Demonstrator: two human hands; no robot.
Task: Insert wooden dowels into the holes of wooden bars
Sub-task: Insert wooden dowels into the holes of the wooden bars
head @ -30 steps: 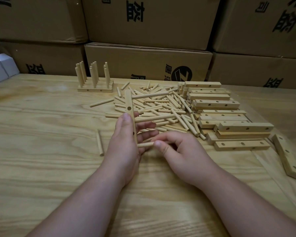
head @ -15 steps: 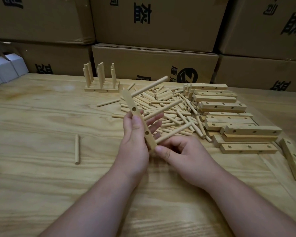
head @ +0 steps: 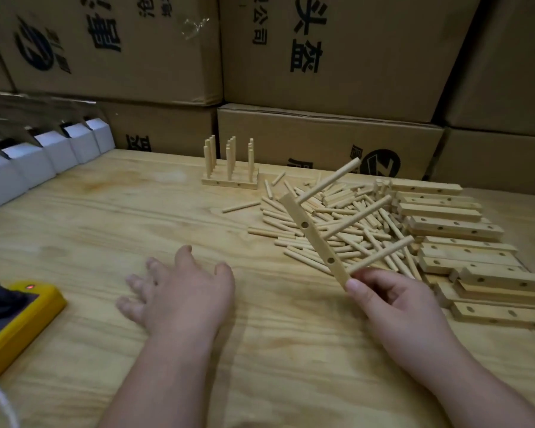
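My right hand [head: 396, 304] pinches the lower end of a wooden bar [head: 312, 239] that tilts up and to the left. Three dowels [head: 328, 180] stick out of it toward the right, and two empty holes show on its face. My left hand [head: 179, 291] hovers flat over the table with fingers spread and holds nothing. A heap of loose dowels [head: 337, 230] lies behind the bar. Drilled bars [head: 454, 227] are stacked to the right. Finished bars with upright dowels [head: 229, 168] stand at the back.
A yellow device [head: 19, 322] with a red light sits at the left edge. White boxes [head: 44, 156] line the far left. Cardboard cartons [head: 328, 140] form a wall behind the table. One dowel [head: 241, 206] lies apart from the heap.
My left hand has let go of the bar and swung out to the left, open. My right hand now holds the bar alone. The view has shifted left.
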